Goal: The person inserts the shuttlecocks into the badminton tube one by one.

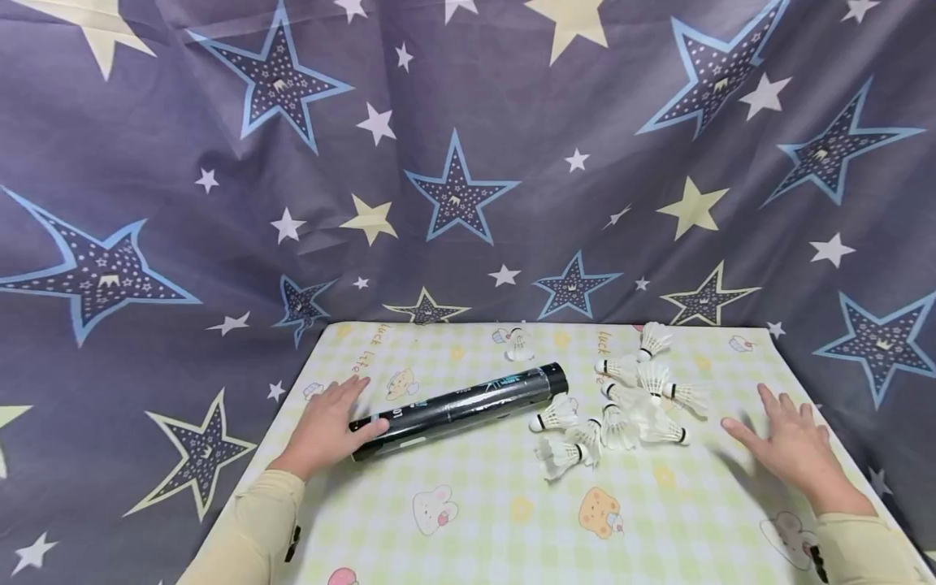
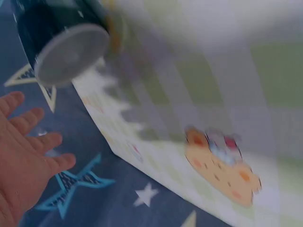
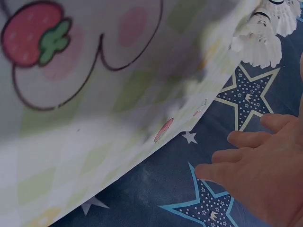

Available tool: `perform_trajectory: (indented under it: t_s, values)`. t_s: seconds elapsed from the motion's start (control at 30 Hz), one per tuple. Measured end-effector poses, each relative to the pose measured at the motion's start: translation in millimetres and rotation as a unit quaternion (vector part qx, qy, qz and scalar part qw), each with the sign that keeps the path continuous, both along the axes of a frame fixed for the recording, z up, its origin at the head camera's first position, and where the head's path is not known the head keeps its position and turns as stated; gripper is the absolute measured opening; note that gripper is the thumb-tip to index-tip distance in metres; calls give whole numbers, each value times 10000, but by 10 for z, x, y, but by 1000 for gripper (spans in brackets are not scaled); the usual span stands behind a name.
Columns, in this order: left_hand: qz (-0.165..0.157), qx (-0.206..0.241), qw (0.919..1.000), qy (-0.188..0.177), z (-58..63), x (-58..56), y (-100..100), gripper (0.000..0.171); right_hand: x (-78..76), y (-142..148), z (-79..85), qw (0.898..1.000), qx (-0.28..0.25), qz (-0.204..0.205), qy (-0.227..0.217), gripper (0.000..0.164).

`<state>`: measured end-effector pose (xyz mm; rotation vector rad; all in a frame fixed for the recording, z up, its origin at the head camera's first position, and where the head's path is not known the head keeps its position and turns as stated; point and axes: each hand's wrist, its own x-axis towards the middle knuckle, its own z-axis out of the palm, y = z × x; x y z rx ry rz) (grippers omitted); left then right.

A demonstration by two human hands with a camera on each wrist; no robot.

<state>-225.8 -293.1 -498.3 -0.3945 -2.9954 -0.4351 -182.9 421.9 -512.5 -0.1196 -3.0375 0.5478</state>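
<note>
The left hand was spread wide, thumb over one end of the glossy black cylindrical tube, contact unclear! White feathered shuttlecocks lay beside it on the green-checked tabletop; then the right hand, wide and empty. Seemingly a pause, calling for a firm grip next.

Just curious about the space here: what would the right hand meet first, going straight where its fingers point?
Probably the starry curtain beyond the table. The way ahead of the right hand looks free, passing right of the shuttlecocks, though depth is hard to judge.
</note>
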Motion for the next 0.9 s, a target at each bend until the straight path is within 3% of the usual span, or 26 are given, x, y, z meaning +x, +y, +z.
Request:
perform_trajectory:
  t_s: [0.23,0.37,0.67,0.9]
  values:
    - [-445,11,9990,70,-52,74,354,97,28,-144,84,9981,-602,126,-32,101]
    - [-502,-102,9983,267,-108,90,507,94,25,-283,100,9975,-660,224,69,96]
    - [-338,-217,9992,10,-253,25,718,88,28,-495,91,9937,-832,458,594,85]
    - [-176,-454,9988,109,-334,-38,859,91,52,-505,72,9943,-872,452,428,84]
